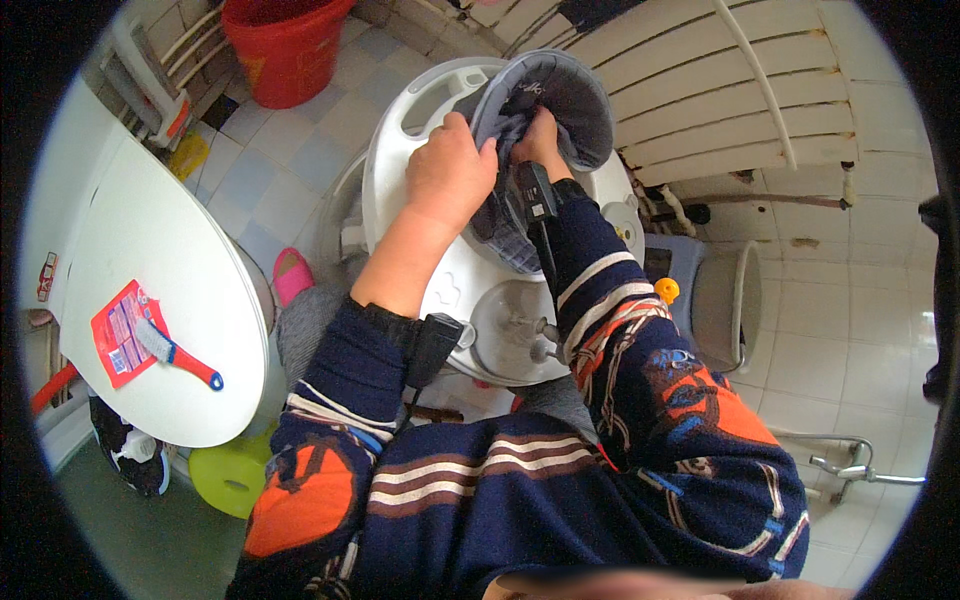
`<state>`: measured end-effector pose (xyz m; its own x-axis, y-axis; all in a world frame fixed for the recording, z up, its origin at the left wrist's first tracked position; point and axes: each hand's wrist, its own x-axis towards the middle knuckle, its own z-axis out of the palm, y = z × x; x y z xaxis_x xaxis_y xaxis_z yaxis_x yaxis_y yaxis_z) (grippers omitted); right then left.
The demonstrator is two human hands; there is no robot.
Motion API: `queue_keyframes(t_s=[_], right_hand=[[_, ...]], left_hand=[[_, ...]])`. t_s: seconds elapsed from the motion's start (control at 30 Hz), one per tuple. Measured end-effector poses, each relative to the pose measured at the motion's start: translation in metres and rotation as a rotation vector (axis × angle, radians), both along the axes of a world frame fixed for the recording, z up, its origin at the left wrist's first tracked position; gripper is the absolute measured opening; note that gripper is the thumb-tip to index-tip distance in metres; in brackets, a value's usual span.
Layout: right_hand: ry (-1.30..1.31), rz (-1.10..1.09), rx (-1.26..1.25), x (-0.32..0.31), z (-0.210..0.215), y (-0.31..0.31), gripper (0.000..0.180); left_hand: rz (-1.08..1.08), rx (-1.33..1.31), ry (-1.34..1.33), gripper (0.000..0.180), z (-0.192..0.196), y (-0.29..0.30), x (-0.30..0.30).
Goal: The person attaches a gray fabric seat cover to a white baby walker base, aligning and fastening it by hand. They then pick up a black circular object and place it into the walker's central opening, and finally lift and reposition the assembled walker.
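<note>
A dark grey fabric item that looks like a cap (590,110), with a stiff curved rim and checked cloth below, is held over a white plastic surface (392,150). My left hand (450,175) is closed on its left edge, thumb along the rim. Reaching into its hollow, my right hand (540,145) has its fingers curled into the cloth, the tips partly hidden. Black devices are strapped at both wrists. Close to my body, a clear round part (510,330) is set into the white surface.
To the left, a white lid (210,300) bears a red packet (118,345) and a red-handled brush (190,365). A red bucket (285,50) stands on the tiles at far left, near a pink slipper (291,277). At right are a grey bin (715,310) and a wall tap (850,465).
</note>
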<state>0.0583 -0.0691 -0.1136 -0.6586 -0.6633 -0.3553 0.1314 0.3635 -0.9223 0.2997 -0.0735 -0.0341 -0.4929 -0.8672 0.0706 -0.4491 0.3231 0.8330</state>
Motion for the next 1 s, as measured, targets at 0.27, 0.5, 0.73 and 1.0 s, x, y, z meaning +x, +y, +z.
queue_keyframes(t_s=[0.27,0.5,0.73,1.0], right_hand=[[-0.539,-0.258,-0.425,0.019,0.020,0.008,0.036],[-0.263,-0.347,-0.212,0.016,0.009,-0.021,0.055],[0.150,-0.508,0.232,0.012,-0.018,-0.034,0.084],[0.316,-0.560,0.131,0.031,0.006,-0.032,0.062]], left_hand=[[-0.012,-0.005,-0.010,0.042,0.003,0.002,0.004],[-0.018,-0.034,-0.013,0.042,0.002,0.005,-0.002],[-0.052,-0.004,-0.026,0.040,-0.002,0.006,-0.002],[-0.049,-0.049,-0.032,0.041,-0.004,0.008,-0.004]])
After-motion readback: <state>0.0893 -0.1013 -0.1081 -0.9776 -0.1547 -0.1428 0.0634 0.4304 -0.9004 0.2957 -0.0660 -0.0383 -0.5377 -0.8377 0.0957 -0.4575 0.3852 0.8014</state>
